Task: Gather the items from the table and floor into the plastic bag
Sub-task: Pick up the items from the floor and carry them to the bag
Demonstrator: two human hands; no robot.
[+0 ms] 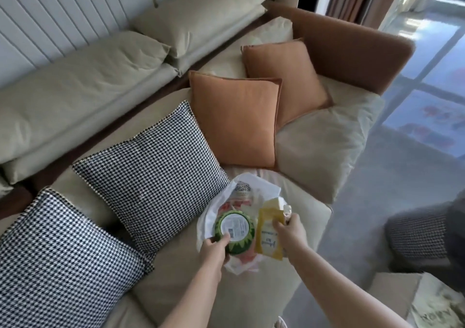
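Both hands work over a white plastic bag [241, 196] lying on the beige sofa seat [176, 277]. My left hand [214, 251] grips a round green container [235, 232] patterned like a watermelon rind, thumb on its pale printed label, fingers curled under its near edge; the container sits tilted over the bag's open mouth, its label facing up. My right hand [289, 229] pinches the top of a yellow pouch [268, 237] with white script lettering, together with what looks like a crinkled bit of clear wrapper; whether that wrapper belongs to the pouch I cannot tell. The pouch hangs just beside the green container, on its right, over the bag's right side. Red and white print shows on the bag beneath both items, and a code square is printed near its far edge.

Behind the bag, two houndstooth cushions [151, 176] lean on the sofa to the left, and two orange cushions [236, 123] stand farther back to the right. Grey carpeted floor [364, 214] runs along the sofa's right side, with a dark patterned object at the right edge, too cut off to identify.
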